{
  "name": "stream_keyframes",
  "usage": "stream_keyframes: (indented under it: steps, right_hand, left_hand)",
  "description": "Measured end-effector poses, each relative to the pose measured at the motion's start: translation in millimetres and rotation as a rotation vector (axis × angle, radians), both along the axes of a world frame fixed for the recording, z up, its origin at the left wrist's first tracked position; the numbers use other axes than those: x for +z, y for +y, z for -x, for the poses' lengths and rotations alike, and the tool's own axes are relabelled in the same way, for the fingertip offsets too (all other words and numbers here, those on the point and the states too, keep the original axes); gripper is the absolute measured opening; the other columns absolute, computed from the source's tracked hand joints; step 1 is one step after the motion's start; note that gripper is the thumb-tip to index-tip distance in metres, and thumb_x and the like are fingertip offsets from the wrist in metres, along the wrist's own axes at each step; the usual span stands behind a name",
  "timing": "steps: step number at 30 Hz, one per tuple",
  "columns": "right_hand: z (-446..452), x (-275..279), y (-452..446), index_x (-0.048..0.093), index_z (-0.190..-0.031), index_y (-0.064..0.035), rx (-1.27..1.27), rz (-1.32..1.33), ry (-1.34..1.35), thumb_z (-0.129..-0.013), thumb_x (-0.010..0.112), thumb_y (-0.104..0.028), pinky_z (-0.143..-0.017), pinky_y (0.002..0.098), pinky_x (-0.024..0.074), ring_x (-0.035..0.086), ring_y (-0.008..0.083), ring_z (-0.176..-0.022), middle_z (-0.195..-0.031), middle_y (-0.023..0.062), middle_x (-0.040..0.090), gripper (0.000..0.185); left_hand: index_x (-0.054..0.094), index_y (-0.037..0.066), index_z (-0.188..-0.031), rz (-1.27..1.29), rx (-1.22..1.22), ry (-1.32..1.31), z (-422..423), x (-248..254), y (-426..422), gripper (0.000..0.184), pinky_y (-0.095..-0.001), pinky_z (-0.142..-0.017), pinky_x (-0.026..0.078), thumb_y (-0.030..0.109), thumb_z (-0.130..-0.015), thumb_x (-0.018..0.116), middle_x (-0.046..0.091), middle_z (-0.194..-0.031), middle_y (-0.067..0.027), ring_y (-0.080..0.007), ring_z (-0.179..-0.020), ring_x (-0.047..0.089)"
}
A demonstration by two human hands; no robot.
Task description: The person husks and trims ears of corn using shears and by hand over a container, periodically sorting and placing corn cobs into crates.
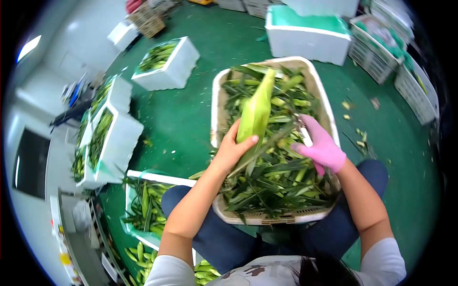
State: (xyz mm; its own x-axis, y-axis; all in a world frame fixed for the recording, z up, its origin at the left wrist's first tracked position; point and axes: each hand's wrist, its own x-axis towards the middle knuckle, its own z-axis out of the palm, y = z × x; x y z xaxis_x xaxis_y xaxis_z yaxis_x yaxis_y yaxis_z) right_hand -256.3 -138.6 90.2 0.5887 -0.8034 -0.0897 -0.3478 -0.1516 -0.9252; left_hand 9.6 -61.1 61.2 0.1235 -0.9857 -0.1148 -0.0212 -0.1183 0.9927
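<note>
My bare left hand (235, 148) is closed round the lower part of an ear of corn (256, 112). The ear stands nearly upright, its pale green husk still wrapped about it, and some long leaves trail below the hand. My right hand (320, 145), in a pink glove, grips a small tool with a white handle (305, 136); its working end is too blurred to name. Both hands are over a white plastic basket (329, 102) heaped with green husks and leaves (272, 183). The tool is apart from the ear, to its right.
The basket sits between my knees. At my left, a white foam box (162, 177) holds leafy corn, with trimmed ears (140, 257) beside it. More foam boxes (174, 71) stand further left; a large foam box (307, 45) and crates (372, 57) stand ahead and right. Scraps litter the green floor (191, 119).
</note>
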Motion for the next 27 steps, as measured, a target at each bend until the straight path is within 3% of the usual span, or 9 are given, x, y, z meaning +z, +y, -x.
stream_keyframes:
  steps: [4, 5, 7, 13, 15, 19, 22, 23, 27]
  right_hand:
    - [11.3, -29.6, -18.1, 0.043, -0.139, 0.003, 0.092, 0.228, -0.033, -0.072, 0.078, -0.026, -0.101, 0.0409, 0.0454, 0.058, 0.0356, -0.113, -0.126, 0.0233, 0.053, 0.08]
    - [7.4, -31.8, -17.9, 0.044, -0.138, 0.003, 0.135, 0.386, -0.062, -0.072, 0.078, -0.025, -0.101, 0.0412, 0.0458, 0.059, 0.0364, -0.112, -0.125, 0.024, 0.054, 0.08]
    - [5.3, -25.4, -13.2, 0.045, -0.137, 0.0039, 0.141, 0.187, -0.019, -0.072, 0.078, -0.025, -0.1, 0.0396, 0.046, 0.059, 0.0376, -0.109, -0.124, 0.0254, 0.054, 0.079]
    - [-16.2, -78.6, 1.8, 0.061, -0.098, -0.0009, 0.037, 0.185, -0.015, -0.079, 0.07, -0.019, -0.066, 0.039, 0.0526, 0.063, 0.0276, -0.063, -0.072, 0.0147, 0.063, 0.028]
    - [-18.9, -69.3, 8.2, 0.061, -0.098, -0.0023, -0.023, -0.16, 0.005, -0.081, 0.063, -0.017, -0.061, 0.0352, 0.0517, 0.062, 0.0196, -0.062, -0.072, 0.0108, 0.061, 0.023]
    - [-24.9, -75.0, -5.4, 0.061, -0.106, -0.0033, -0.246, -0.635, -0.381, -0.084, 0.064, -0.017, -0.058, 0.0292, 0.0496, 0.059, 0.0163, -0.063, -0.079, 0.0059, 0.061, 0.027]
    - [-29.4, -64.0, -8.1, 0.058, -0.123, -0.0021, -0.21, -0.584, -0.524, -0.085, 0.068, -0.027, -0.066, 0.0275, 0.0489, 0.059, 0.0133, -0.076, -0.089, 0.0043, 0.061, 0.047]
    - [-26.8, -72.3, -11.8, 0.056, -0.125, -0.0016, -0.102, -0.478, -0.485, -0.084, 0.069, -0.027, -0.069, 0.0277, 0.0494, 0.059, 0.0127, -0.081, -0.091, 0.0032, 0.062, 0.05]
    - [-13.8, -45.4, -13.1, 0.056, -0.126, -0.0009, -0.107, -0.463, -0.564, -0.081, 0.067, -0.021, -0.078, 0.0251, 0.0485, 0.06, 0.013, -0.087, -0.095, 0.0028, 0.063, 0.05]
  left_hand:
    - [0.042, 0.005, -0.144, -0.079, -0.227, -0.22, 12.2, -22.3, 6.9, 0.069, -0.0313, -0.093, 0.049, 0.032, -0.089, 0.074, 0.063, -0.121, -0.0077, -0.0167, -0.106, 0.061]
    - [0.043, 0.005, -0.143, -0.197, -0.265, -0.11, 6.6, -21.4, 8.3, 0.068, -0.0315, -0.087, 0.051, 0.034, -0.09, 0.072, 0.064, -0.116, -0.0081, -0.0172, -0.098, 0.063]
    - [0.047, 0.006, -0.137, -0.364, -0.311, 0.123, 0.0, -17.5, 12.1, 0.061, -0.0326, -0.072, 0.056, 0.038, -0.091, 0.07, 0.065, -0.103, -0.0094, -0.0187, -0.078, 0.067]
    - [0.053, 0.004, -0.128, -0.544, -0.281, 0.285, -20.5, -27.4, 20.3, 0.048, -0.032, -0.069, 0.055, 0.042, -0.098, 0.058, 0.066, -0.097, -0.0099, -0.0189, -0.073, 0.065]
    - [0.053, 0.005, -0.132, -0.629, -0.183, 0.306, -16.4, -10.9, 22.1, 0.045, -0.0308, -0.079, 0.053, 0.04, -0.103, 0.051, 0.066, -0.105, -0.0106, -0.0168, -0.086, 0.065]
    - [0.048, 0.003, -0.137, -0.181, -0.188, -0.276, -7.7, -25.7, 25.1, 0.057, -0.0306, -0.097, 0.044, 0.039, -0.096, 0.064, 0.061, -0.12, -0.0104, -0.0163, -0.113, 0.055]
    - [0.043, 0.005, -0.136, -0.138, -0.146, -0.787, 19.7, -3.8, 27.4, 0.075, -0.0394, -0.092, 0.049, 0.04, -0.081, 0.08, 0.063, -0.116, -0.0197, -0.0308, -0.105, 0.064]
    - [0.041, 0.005, -0.136, -0.121, -0.149, -0.797, 24.8, -5.2, 27.2, 0.073, -0.0373, -0.089, 0.05, 0.035, -0.082, 0.081, 0.065, -0.113, -0.0167, -0.0269, -0.103, 0.065]
    - [0.047, 0.001, -0.132, -0.088, -0.296, 0.077, 0.7, -30.4, 15.9, 0.054, -0.0323, -0.085, 0.053, 0.031, -0.094, 0.069, 0.067, -0.112, -0.0107, -0.0194, -0.101, 0.066]
